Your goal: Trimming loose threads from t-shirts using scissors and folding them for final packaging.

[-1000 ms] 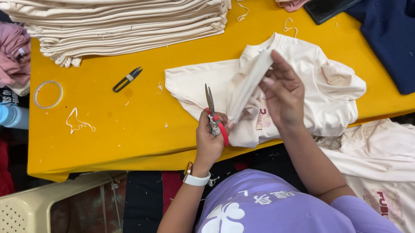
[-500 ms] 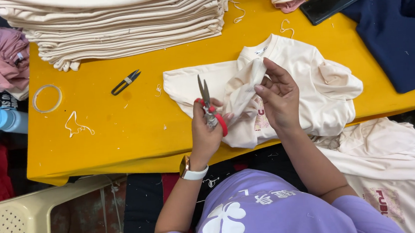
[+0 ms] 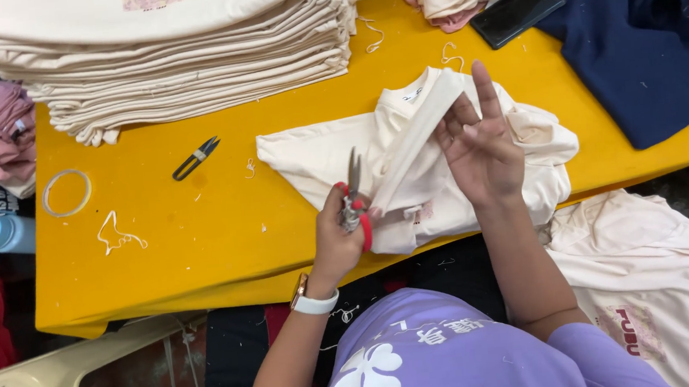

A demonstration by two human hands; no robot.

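A cream shirt (image 3: 316, 151) lies crumpled on the yellow table (image 3: 185, 255) in front of me. My right hand (image 3: 481, 154) holds a folded strip of its cloth (image 3: 417, 130) taut, fingers spread and pointing away from me. My left hand (image 3: 336, 243), with a white watch on the wrist, grips small red-handled snips (image 3: 353, 189) with the blades pointing up. The snips sit right beside the lower end of the strip.
A tall stack of cream garments (image 3: 170, 60) fills the far left. Black snips (image 3: 196, 158), a clear ring (image 3: 66, 192) and thread scraps (image 3: 118, 232) lie on the table. A black phone (image 3: 517, 12) and navy garment (image 3: 645, 55) lie right; another cream shirt (image 3: 663, 283) hangs below.
My right hand has lifted and stretched the cloth strip further from me, with its fingers now spread. My left hand with the snips has stayed near the strip's lower end.
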